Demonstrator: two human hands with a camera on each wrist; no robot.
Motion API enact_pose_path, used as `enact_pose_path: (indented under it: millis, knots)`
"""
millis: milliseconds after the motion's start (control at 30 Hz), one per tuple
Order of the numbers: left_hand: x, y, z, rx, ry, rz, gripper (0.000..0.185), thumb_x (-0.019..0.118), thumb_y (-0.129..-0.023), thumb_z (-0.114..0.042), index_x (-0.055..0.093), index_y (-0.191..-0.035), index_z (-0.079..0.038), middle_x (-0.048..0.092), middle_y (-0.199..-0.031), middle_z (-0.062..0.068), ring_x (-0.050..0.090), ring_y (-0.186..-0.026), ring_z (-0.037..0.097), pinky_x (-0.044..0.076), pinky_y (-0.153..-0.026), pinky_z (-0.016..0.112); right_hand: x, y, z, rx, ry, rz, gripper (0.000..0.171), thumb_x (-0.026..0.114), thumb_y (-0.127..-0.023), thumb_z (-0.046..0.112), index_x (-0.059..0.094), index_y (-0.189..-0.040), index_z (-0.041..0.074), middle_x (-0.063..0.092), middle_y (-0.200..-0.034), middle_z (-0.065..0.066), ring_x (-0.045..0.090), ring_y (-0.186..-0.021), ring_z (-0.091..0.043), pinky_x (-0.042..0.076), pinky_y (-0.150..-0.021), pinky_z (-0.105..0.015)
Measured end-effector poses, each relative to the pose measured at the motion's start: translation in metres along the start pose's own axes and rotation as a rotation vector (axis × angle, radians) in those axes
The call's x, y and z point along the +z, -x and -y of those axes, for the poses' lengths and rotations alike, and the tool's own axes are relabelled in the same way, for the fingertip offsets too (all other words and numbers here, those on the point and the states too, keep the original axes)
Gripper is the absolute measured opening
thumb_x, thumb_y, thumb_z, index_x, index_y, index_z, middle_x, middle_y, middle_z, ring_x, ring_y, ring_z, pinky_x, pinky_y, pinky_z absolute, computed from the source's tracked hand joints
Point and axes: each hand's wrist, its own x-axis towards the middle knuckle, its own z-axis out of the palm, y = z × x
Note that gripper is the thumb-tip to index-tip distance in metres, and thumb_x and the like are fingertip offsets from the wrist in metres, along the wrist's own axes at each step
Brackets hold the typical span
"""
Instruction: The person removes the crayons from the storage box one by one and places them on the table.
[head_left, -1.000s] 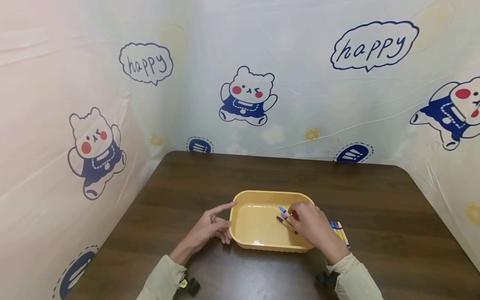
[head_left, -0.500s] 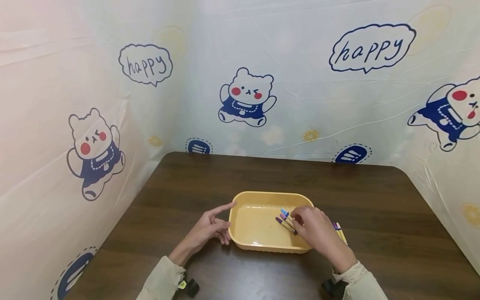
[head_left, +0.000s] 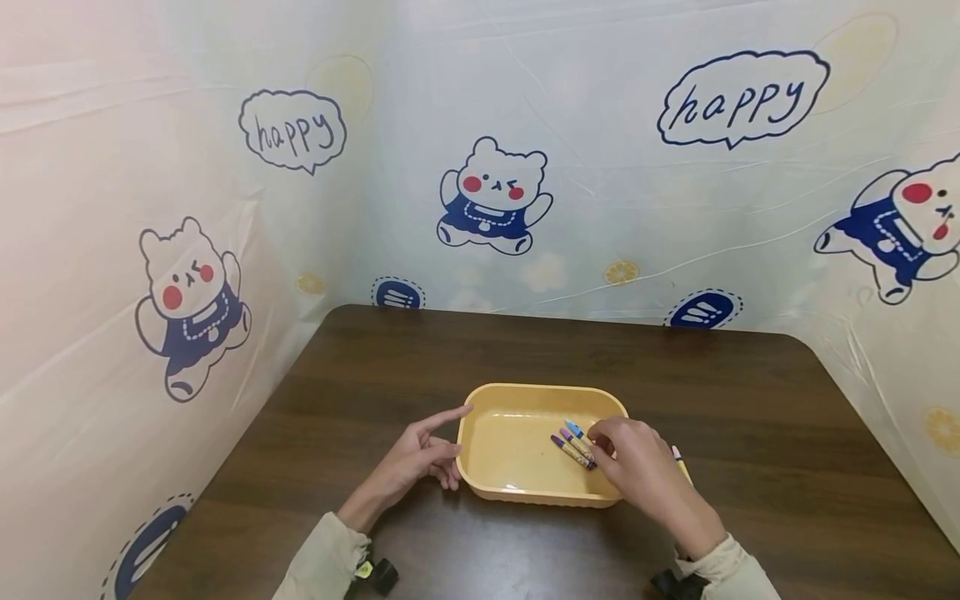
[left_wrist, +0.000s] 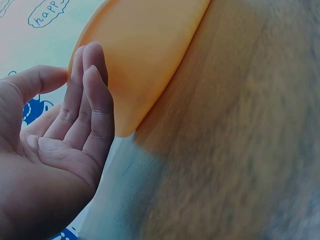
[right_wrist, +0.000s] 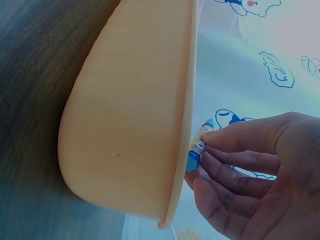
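Note:
My left hand (head_left: 408, 458) rests at the left side of a yellow plastic tub (head_left: 501, 492), index finger extended to its rim and thumb at the outer wall. In the left wrist view the fingers (left_wrist: 97, 105) lie along the tub's side. My right hand (head_left: 641, 467) is over the tub's right end. Thumb and fingers pinch a blue crayon (right_wrist: 196, 156) just past the rim in the right wrist view. Inside the tub, a purple crayon (head_left: 570, 451) and a pinkish-violet crayon (head_left: 573, 443) lie slantwise beside the blue one.
A pale pink-tipped crayon (head_left: 682, 463) lies on the dark wooden table (head_left: 360, 358) right of the tub, partly behind my right hand. A printed curtain (head_left: 600, 208) with bear drawings surrounds the table's back and sides.
My right hand has shifted slightly right, and the blue crayon's tip has moved a little right and toward me. The hand now covers more of the crayons on the table. My left hand stays put.

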Motion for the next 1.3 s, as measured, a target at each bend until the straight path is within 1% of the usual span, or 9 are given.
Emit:
enact_pose_path:
  millis: [233, 467, 567, 633, 833, 1067, 1133, 1300]
  knots:
    - [0.0, 0.0, 0.0, 0.005, -0.011, 0.0, 0.06, 0.056, -0.099, -0.003, 0.033, -0.155, -0.005, 0.071, -0.075, 0.015, 0.069, -0.061, 0.02, 0.061, -0.058, 0.037, -0.002, 0.006, -0.003, 0.03, 0.007, -0.02, 0.011, 0.075, -0.082, 0.005, 0.072, -0.082, 0.015, 0.059, -0.071, 0.01, 0.051, -0.063, -0.008, 0.042, -0.052, -0.028]
    - [0.0, 0.001, 0.001, -0.004, -0.006, -0.006, 0.06, 0.058, -0.099, -0.005, 0.034, -0.155, -0.007, 0.071, -0.076, 0.015, 0.068, -0.061, 0.02, 0.061, -0.058, 0.036, -0.004, 0.01, -0.008, -0.018, -0.002, -0.06, 0.011, 0.075, -0.081, 0.0, 0.073, -0.084, 0.011, 0.064, -0.075, 0.006, 0.056, -0.067, -0.007, 0.049, -0.059, -0.029]
    - [0.001, 0.001, 0.001, -0.003, -0.004, -0.006, 0.06, 0.058, -0.099, -0.005, 0.034, -0.154, -0.006, 0.071, -0.076, 0.015, 0.069, -0.061, 0.021, 0.061, -0.058, 0.036, -0.005, 0.014, -0.011, -0.02, -0.002, -0.087, 0.011, 0.076, -0.08, 0.0, 0.073, -0.085, 0.01, 0.064, -0.075, 0.006, 0.058, -0.068, -0.007, 0.05, -0.06, -0.029]
    - [0.0, 0.001, 0.001, -0.002, -0.006, -0.005, 0.06, 0.057, -0.099, -0.004, 0.034, -0.154, -0.006, 0.071, -0.076, 0.016, 0.069, -0.061, 0.021, 0.061, -0.058, 0.036, -0.007, 0.017, -0.013, -0.013, -0.003, -0.104, 0.011, 0.076, -0.08, 0.0, 0.073, -0.086, 0.009, 0.063, -0.075, 0.006, 0.058, -0.068, -0.006, 0.051, -0.06, -0.029]
    - [-0.001, -0.001, 0.001, -0.001, -0.009, -0.011, 0.06, 0.057, -0.099, -0.003, 0.034, -0.154, -0.006, 0.071, -0.075, 0.014, 0.068, -0.06, 0.02, 0.06, -0.057, 0.035, -0.014, 0.025, -0.023, 0.017, -0.01, -0.143, 0.01, 0.078, -0.08, 0.002, 0.074, -0.087, 0.008, 0.061, -0.074, 0.006, 0.055, -0.066, -0.007, 0.05, -0.058, -0.026]
    - [-0.002, -0.002, 0.001, 0.003, -0.007, -0.007, 0.06, 0.058, -0.099, -0.003, 0.035, -0.154, -0.007, 0.071, -0.074, 0.013, 0.068, -0.06, 0.02, 0.06, -0.057, 0.035, -0.024, 0.031, -0.04, 0.046, -0.01, -0.189, 0.008, 0.078, -0.081, 0.005, 0.075, -0.088, 0.008, 0.065, -0.076, 0.005, 0.058, -0.067, -0.009, 0.049, -0.056, -0.028]
    - [-0.002, -0.001, 0.002, -0.003, -0.006, -0.008, 0.06, 0.058, -0.099, -0.003, 0.035, -0.154, -0.007, 0.071, -0.075, 0.014, 0.068, -0.061, 0.02, 0.06, -0.057, 0.035, -0.026, 0.032, -0.047, 0.071, -0.013, -0.178, 0.008, 0.078, -0.082, 0.005, 0.075, -0.089, 0.007, 0.067, -0.077, 0.005, 0.06, -0.068, -0.01, 0.049, -0.057, -0.029]
    - [-0.002, -0.001, 0.003, 0.001, 0.0, -0.004, 0.061, 0.058, -0.099, -0.003, 0.033, -0.155, -0.005, 0.071, -0.075, 0.014, 0.068, -0.061, 0.02, 0.06, -0.057, 0.034, -0.029, 0.035, -0.062, 0.176, -0.027, -0.106, 0.01, 0.076, -0.085, 0.006, 0.074, -0.094, 0.003, 0.07, -0.079, 0.0, 0.064, -0.072, -0.015, 0.052, -0.061, -0.035]
